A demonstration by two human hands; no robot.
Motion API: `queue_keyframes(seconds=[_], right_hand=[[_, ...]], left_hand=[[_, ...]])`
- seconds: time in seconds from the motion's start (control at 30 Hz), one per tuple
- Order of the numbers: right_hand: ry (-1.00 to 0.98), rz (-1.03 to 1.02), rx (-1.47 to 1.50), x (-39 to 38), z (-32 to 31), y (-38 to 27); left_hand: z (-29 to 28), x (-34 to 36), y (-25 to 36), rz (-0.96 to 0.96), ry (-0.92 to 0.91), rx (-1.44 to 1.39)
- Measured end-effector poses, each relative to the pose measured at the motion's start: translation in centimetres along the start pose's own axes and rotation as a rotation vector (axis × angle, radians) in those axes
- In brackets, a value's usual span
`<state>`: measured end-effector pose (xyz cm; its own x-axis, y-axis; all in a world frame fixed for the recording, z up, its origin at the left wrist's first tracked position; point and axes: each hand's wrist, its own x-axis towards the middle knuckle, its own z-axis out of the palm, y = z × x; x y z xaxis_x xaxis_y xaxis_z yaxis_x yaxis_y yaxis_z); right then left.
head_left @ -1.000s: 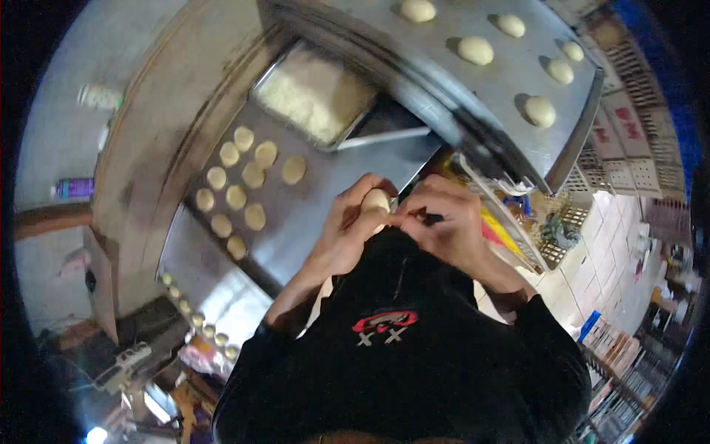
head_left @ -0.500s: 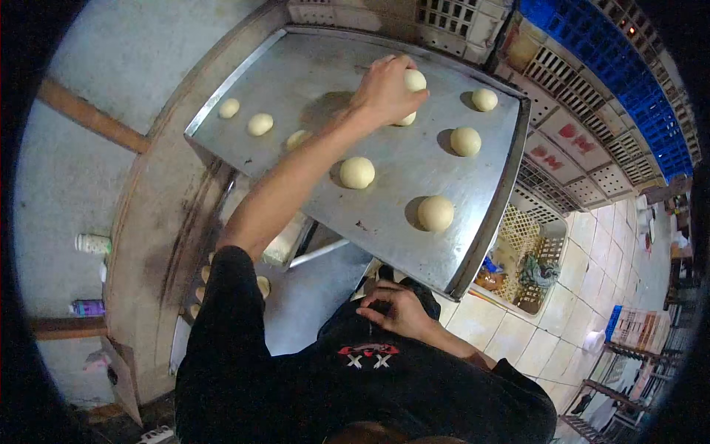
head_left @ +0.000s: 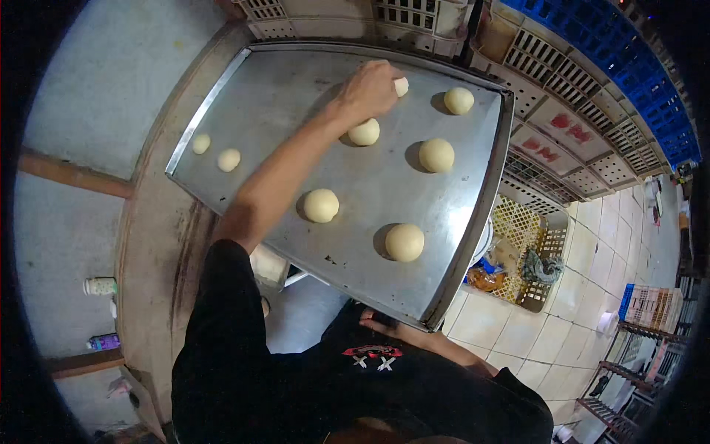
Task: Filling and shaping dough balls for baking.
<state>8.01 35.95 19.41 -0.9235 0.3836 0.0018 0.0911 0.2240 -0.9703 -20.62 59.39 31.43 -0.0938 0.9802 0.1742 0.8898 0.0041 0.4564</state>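
Observation:
My left hand (head_left: 367, 92) reaches over a metal baking tray (head_left: 355, 255). Its fingers are curled against a pale round dough ball (head_left: 401, 86) near the tray's far side; the hand partly covers the ball. Just below the hand sits another dough ball (head_left: 364, 132). Several more lie spaced over the tray, among them the front right dough ball (head_left: 404, 243) and a smaller dough ball (head_left: 201, 143) at the left. Close to my body, my right hand (head_left: 379, 323) is at the tray's front edge, most of its fingers hidden.
Stacked plastic crates (head_left: 551, 118), some blue, rise at the back right. A yellowish basket (head_left: 555, 222) holding cloth and bags stands on the tiled floor (head_left: 510, 333). Below the tray's left part shows another metal surface (head_left: 299, 318). Bottles stand far left, including a purple bottle (head_left: 103, 342).
The tray appears lower and farther left in view, its front edge now overlapping my right hand. My left hand stays by the far dough ball, with the thumb no longer showing beside it.

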Motion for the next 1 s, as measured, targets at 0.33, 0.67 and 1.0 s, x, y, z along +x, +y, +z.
queue_keyframes(seconds=[0.33,0.67,1.0], right_hand=[[-0.094,0.12,0.066,0.2,1.4,-1.0],[-0.266,0.184,-0.025,1.8,6.8,-3.3],[-0.536,0.011,-0.091,1.6,15.5,-6.2]], left_hand=[[-6.4,-18.5,0.7,0.039,0.699,-0.281],[15.4,-60.4,-10.7,-1.273,1.2,0.023],[20.3,-65.7,-10.7,-1.364,0.838,0.255]])
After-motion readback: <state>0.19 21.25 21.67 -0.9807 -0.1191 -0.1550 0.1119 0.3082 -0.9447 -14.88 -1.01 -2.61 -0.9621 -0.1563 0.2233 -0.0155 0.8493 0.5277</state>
